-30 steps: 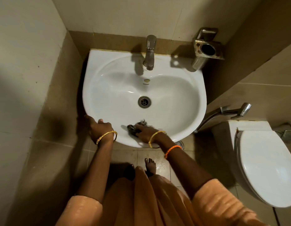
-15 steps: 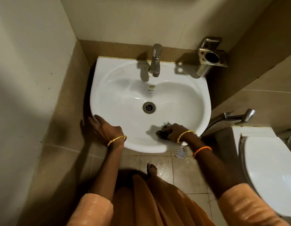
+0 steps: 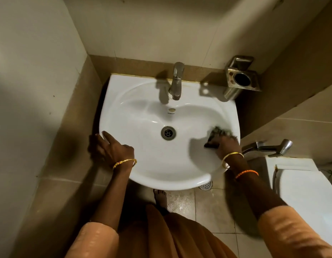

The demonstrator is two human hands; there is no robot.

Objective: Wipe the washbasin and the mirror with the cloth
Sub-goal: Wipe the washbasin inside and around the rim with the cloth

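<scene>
White basin (image 3: 142,112), wall-mounted. Tap (image 3: 176,81) upright on back ledge, centre. Drain (image 3: 168,133) at bowl bottom. Dark cloth (image 3: 218,134) pressed on inner right wall of bowl under right hand (image 3: 227,146). Left hand (image 3: 113,148) flat on left rim, fingers spread. Tiled floor (image 3: 213,207) below: round floor drain (image 3: 206,185) partly hidden by basin edge; one bare foot (image 3: 160,197).

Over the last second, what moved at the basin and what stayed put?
The right hand, gripping the cloth, swept from the washbasin's near inner wall, by the front rim, to its right side. The left hand kept resting on the left rim, fingers now spread. Tap and drain unchanged; mirror not in view.
</scene>
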